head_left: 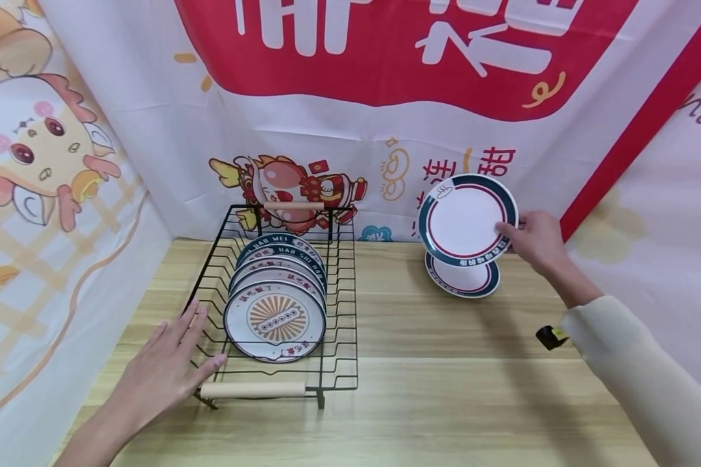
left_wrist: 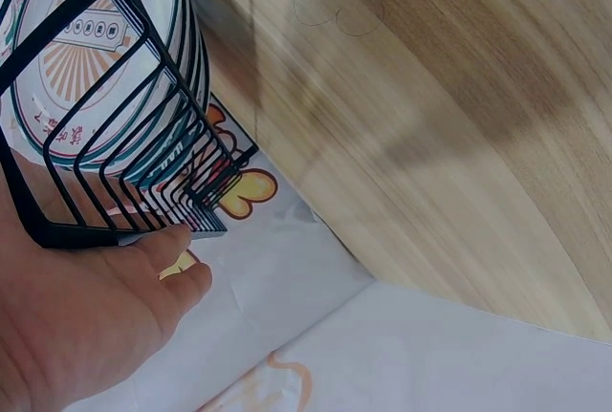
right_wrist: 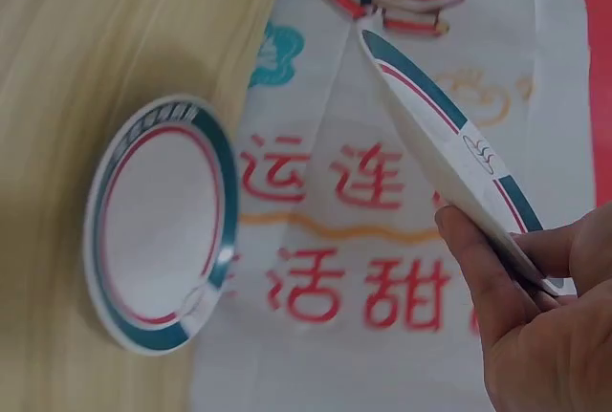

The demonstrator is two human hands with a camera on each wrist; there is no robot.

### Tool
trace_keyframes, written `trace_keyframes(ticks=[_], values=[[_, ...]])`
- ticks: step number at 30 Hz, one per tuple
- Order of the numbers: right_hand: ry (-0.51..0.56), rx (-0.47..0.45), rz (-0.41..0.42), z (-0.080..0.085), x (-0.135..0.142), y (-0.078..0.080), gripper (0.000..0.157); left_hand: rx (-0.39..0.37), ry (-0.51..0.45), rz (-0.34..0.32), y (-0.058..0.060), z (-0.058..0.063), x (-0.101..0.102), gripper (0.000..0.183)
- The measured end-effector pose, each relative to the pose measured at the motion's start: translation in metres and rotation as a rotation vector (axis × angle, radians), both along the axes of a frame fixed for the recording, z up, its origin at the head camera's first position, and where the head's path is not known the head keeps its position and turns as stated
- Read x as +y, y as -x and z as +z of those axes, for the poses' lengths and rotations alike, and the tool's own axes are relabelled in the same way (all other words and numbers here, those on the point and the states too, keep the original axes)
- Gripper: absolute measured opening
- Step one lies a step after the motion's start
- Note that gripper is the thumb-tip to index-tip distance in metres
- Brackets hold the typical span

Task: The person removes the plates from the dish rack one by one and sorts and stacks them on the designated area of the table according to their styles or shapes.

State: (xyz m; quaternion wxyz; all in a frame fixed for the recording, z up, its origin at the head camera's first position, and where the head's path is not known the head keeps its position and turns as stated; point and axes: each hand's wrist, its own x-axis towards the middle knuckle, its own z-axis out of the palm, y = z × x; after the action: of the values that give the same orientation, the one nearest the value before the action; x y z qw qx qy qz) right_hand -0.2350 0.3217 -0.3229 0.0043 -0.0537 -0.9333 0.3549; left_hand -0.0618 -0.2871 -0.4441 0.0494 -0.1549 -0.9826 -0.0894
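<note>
My right hand [head_left: 536, 241] pinches the right rim of a white plate [head_left: 467, 217] with a dark green band and red ring, thumb on its face and fingers behind. The plate is tilted in the air. Below it on the table lies a similar plate [right_wrist: 163, 230], partly covered by the held one in the head view. My left hand [head_left: 158, 370] touches the left side of a black wire dish rack [head_left: 346, 353], fingers spread and fairly straight. Several plates [head_left: 277, 321] lean in a row inside the rack, the front one bearing an orange sunburst.
The rack has wooden handles [head_left: 254, 390] at front and back. A small black object [head_left: 550, 337] appears beside the right sleeve. Printed cloth [head_left: 385, 117] hangs behind the wood-grain table [head_left: 420, 402] and along both sides.
</note>
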Motion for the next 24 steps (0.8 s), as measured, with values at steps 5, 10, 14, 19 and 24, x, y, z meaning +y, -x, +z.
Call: trace_keyframes(ticks=[5, 10, 14, 19, 24], values=[[0.101, -0.092, -0.093, -0.018, 0.024, 0.007, 0.055, -0.011, -0.001, 0.001, 0.000, 0.003, 0.002, 0.098], [0.237, -0.153, -0.162, -0.037, 0.040, 0.014, 0.056, -0.021, -0.002, 0.007, -0.002, 0.005, 0.003, 0.097], [0.322, -0.199, -0.216, -0.052, 0.050, 0.017, 0.057, -0.022, -0.006, 0.009, -0.002, 0.005, 0.003, 0.097], [0.401, -0.257, -0.265, -0.072, 0.061, 0.017, 0.059, -0.030, -0.014, 0.009, -0.003, 0.005, 0.004, 0.097], [0.412, -0.268, -0.267, -0.095, 0.068, 0.019, 0.057, 0.001, -0.014, -0.001, -0.003, 0.004, 0.003, 0.097]])
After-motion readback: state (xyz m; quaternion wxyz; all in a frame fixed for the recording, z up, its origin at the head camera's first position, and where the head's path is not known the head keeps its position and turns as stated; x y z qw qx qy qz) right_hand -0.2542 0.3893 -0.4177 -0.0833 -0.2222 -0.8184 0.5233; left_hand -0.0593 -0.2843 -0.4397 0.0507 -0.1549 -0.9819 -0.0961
